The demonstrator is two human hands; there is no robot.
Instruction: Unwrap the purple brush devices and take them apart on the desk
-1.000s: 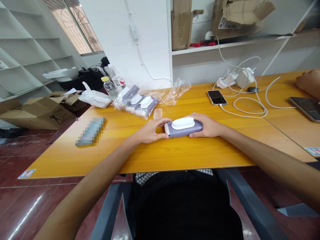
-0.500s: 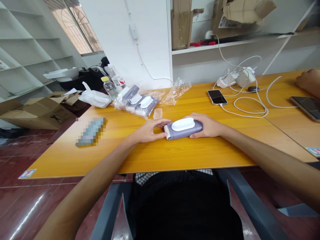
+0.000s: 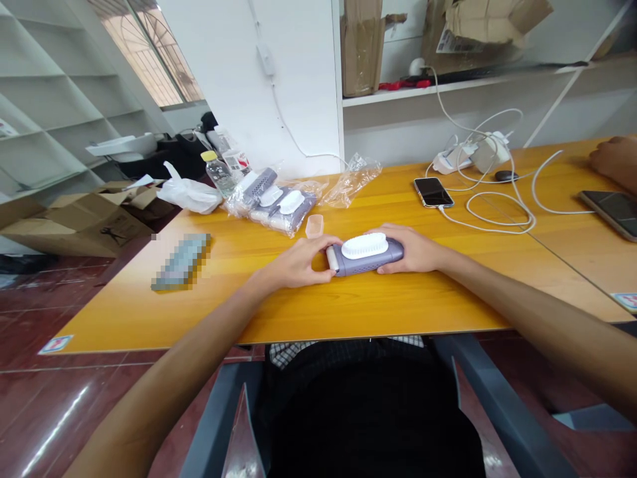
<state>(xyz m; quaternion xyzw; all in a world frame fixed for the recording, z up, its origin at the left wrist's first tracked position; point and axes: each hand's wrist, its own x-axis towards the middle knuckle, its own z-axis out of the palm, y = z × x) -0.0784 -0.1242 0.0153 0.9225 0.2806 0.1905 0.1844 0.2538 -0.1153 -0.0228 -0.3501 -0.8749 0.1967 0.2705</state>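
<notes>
On the wooden table lies a grey-purple handheld device (image 3: 371,267) with a white oval bristle brush (image 3: 365,245) on its upper face and a pale roller-like end at the left. My right hand (image 3: 411,249) is wrapped round its right end. At the left end, my left hand (image 3: 303,262) pinches it, thumb on the near corner and fingers on the far one. Just beyond the left hand sits a small clear plastic cap (image 3: 314,226). Farther back are similar grey-purple pieces with white brushes (image 3: 291,202) in clear plastic wrapping.
A white plastic bag (image 3: 189,194) and a yellow-capped bottle (image 3: 217,174) stand at the back left. A blurred-out flat object (image 3: 182,263) lies on the left. At right are a charging phone (image 3: 433,192), looping white cables, another phone (image 3: 614,211) and another person's hand (image 3: 614,162).
My left hand has shifted slightly at the left end of the device, its thumb and fingers spreading a little and baring more of the pale end. My right hand stays in place.
</notes>
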